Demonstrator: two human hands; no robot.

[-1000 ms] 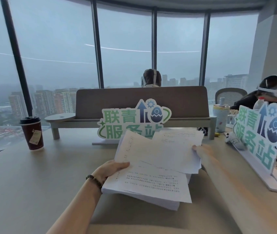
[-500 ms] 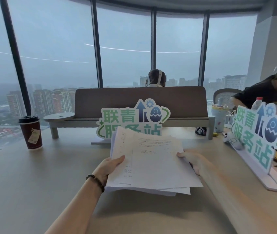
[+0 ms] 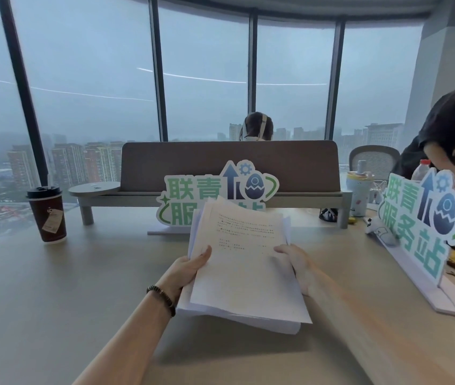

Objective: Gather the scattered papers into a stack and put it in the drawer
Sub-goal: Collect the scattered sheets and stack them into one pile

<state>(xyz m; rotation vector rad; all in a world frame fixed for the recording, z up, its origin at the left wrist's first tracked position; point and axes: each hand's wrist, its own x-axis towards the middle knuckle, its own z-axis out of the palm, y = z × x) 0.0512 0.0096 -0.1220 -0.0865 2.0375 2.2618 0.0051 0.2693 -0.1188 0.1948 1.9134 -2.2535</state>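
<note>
Both forearms reach in from the bottom edge, a dark bead bracelet (image 3: 162,298) on the left wrist. The left hand (image 3: 186,272) grips the left edge of the paper stack (image 3: 244,273), thumb on top of the top sheet, the other fingers hidden beneath. The right hand (image 3: 295,266) grips the right edge the same way, thumb over the top sheet, the rest of the fingers curled under and out of sight. The stack is held between the 2 hands, tilted up at its far end, above the pale counter (image 3: 54,301); the sheets are roughly squared, with a few edges sticking out at the sides and bottom. The top sheet carries a few lines of small print, too small to read.

Farther left on the counter stands a dark red paper cup (image 3: 47,215) with a black lid and a tag on its side. Just behind the stack is a green and white cutout sign (image 3: 215,190) with Chinese characters, partly covered by the paper. A second sign of the same kind (image 3: 426,218) stands at the right, with a white controller (image 3: 379,230) beside it. Behind the middle sign a brown divider panel (image 3: 229,165) sits on a low shelf. Past it shows the top of a person's head (image 3: 257,126), and another person in a dark shirt (image 3: 454,129) leans in at the far right. Big windows show hazy buildings.
</note>
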